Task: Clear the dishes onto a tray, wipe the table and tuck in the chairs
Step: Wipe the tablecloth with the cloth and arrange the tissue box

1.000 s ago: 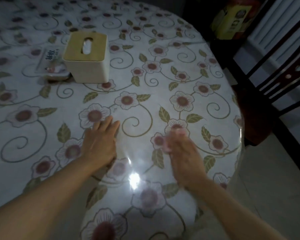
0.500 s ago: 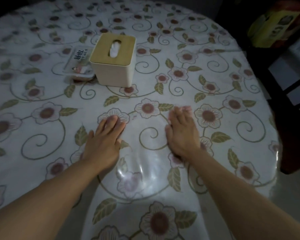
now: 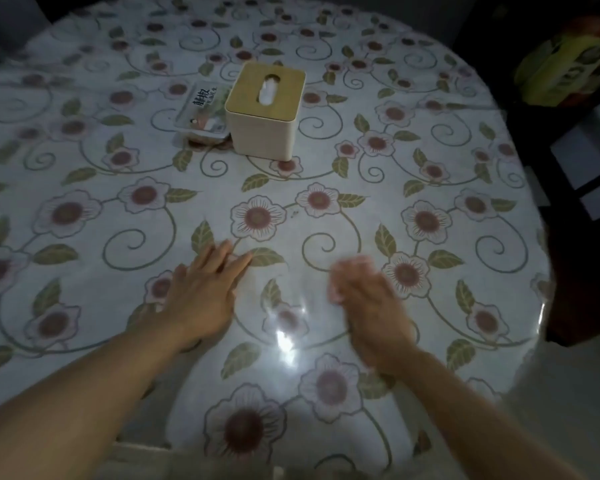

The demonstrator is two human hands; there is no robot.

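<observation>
Tabletop (image 3: 84,209) fills most of view. Tissue box (image 3: 264,110) sits on it toward far side, centre. Flat packet (image 3: 203,114) lies just left of box, touching or nearly so. Left hand (image 3: 203,292) rests on tabletop at near centre; right hand (image 3: 369,301) to its right, apart. Chair (image 3: 582,188) stands beyond tabletop's right edge. Carton (image 3: 568,67) at far right, behind chair.

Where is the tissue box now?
In the head view, the tissue box stands on the table, beyond both hands, with a small packet touching its left side.

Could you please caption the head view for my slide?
Left hand flat on floral table; blurred right hand nearby; tissue box beyond.
</observation>
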